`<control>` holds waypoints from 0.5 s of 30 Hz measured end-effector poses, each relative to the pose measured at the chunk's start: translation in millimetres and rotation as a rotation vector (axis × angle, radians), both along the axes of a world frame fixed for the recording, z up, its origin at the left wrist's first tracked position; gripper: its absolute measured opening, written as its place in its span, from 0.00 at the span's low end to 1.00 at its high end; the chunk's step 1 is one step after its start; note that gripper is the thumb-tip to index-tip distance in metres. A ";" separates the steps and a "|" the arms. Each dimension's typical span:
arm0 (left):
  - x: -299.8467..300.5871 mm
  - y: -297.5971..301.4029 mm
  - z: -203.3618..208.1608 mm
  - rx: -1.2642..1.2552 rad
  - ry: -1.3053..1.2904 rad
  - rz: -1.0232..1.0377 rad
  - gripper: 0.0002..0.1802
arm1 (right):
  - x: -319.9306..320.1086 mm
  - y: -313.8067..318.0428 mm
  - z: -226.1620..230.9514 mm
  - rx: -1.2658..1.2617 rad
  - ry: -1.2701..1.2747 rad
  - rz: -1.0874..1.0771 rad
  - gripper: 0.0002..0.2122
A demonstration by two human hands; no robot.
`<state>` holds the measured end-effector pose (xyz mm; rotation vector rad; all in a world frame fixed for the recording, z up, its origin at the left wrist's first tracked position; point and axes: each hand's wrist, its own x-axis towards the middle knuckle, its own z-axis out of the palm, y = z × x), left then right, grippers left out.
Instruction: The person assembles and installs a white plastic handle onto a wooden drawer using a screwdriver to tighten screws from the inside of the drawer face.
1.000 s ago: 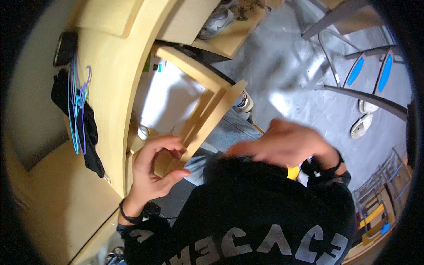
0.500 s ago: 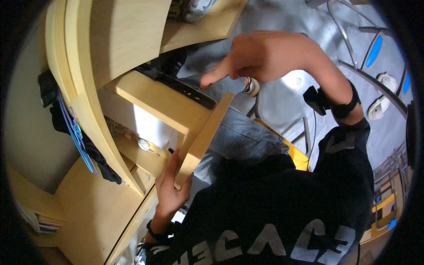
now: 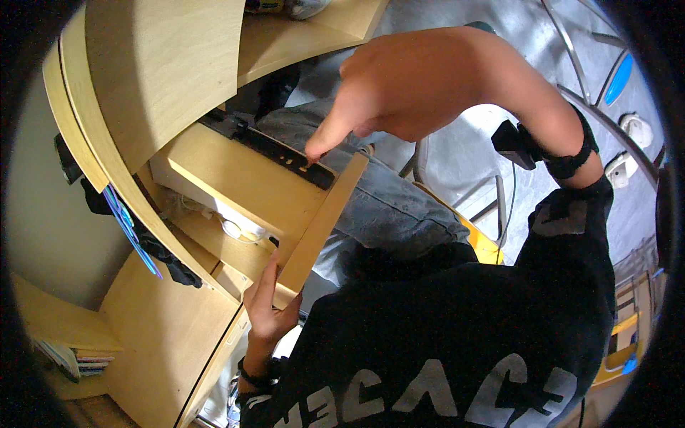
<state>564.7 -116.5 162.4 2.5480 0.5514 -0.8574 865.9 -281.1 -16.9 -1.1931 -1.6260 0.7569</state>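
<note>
A light wooden drawer (image 3: 221,182) sticks out of the wooden cabinet, turned on its side in my view. My left hand (image 3: 270,310) grips the lower end of its front panel (image 3: 325,225), thumb on one face and fingers behind. Along the drawer's side runs a black metal slide rail (image 3: 267,146) with small holes and brass-coloured spots. Over the rail's front end is my right hand (image 3: 414,85), a fingertip down at the rail. Its other fingers are curled and mostly hidden; anything small between them cannot be made out.
Below the drawer, a white round item with a cable (image 3: 232,228) lies on a wooden ledge. Blue and purple hangers (image 3: 132,235) and dark cloth hang at left. Books (image 3: 89,362) stand on a lower shelf. Metal chair legs (image 3: 571,53) and white shoes (image 3: 631,135) are at right.
My right hand has come down and left, bringing its fingertip from above the rail to the rail. My left hand stays on the drawer front. The view has shifted slightly.
</note>
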 end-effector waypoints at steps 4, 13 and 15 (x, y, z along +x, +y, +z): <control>-8.2 3.5 4.9 0.003 0.014 0.091 0.31 | 1.7 -0.8 -0.7 0.052 -0.085 -0.028 0.20; -3.2 1.9 8.0 0.020 0.025 0.048 0.31 | 5.2 5.4 7.7 -0.016 -0.032 0.051 0.21; -4.2 3.1 8.1 0.018 0.028 0.045 0.31 | 5.5 6.7 16.5 -0.101 -0.122 0.095 0.23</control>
